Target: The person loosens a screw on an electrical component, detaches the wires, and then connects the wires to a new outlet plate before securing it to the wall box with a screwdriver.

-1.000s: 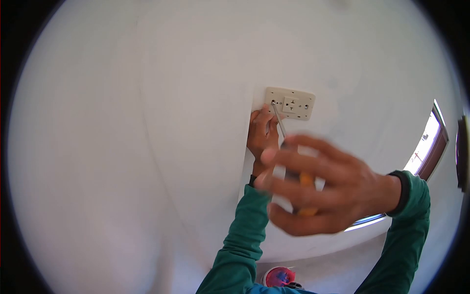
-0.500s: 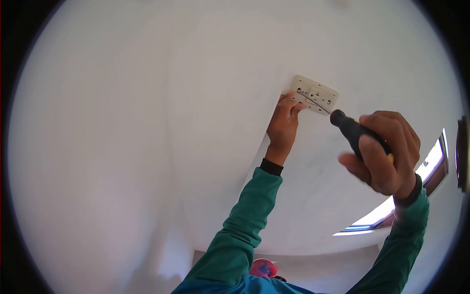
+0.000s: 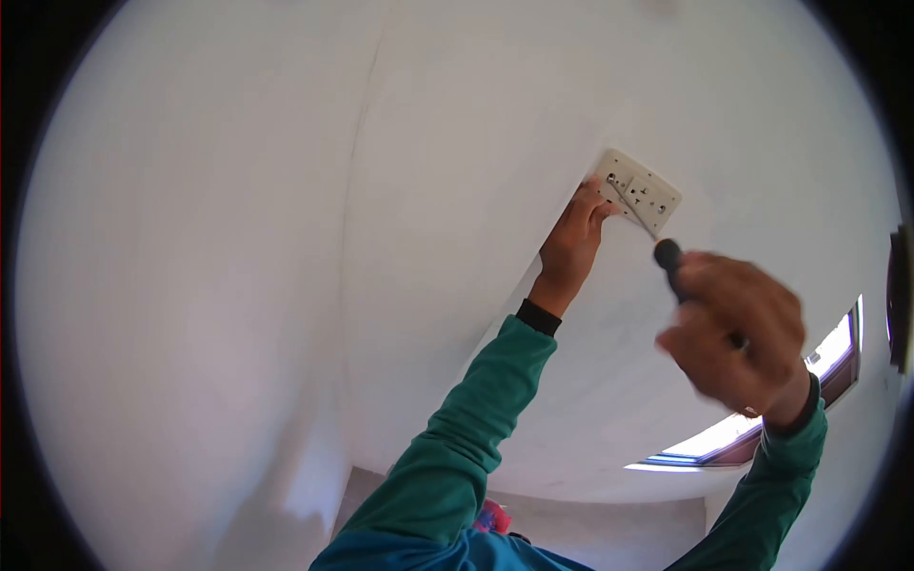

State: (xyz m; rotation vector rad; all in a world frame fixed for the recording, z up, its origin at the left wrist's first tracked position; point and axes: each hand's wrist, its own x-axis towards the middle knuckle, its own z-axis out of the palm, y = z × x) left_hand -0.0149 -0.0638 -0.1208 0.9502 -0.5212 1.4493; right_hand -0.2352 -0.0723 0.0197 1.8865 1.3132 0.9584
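A cream socket plate [image 3: 644,197] with holes and a central socket sits tilted against the white wall. My left hand [image 3: 572,246] grips its left and lower edge, with the fingertips touching the plate. My right hand [image 3: 741,328], blurred by motion, is closed around the dark handle of a screwdriver [image 3: 668,255]. From that handle the thin metal shaft runs up and left, its tip at the plate's upper-left screw hole. Most of the handle is hidden inside the fingers.
A bright window [image 3: 733,433] with a dark frame lies to the right, behind my right wrist. A dark object [image 3: 898,300] stands at the far right edge. Below my arms shows a pink-and-blue item [image 3: 491,517]. A wall corner runs down the left.
The view has shifted, so the plate and my left hand appear farther right. My right hand has turned around the screwdriver, whose handle now points more steeply downward. The tip stays at the same hole.
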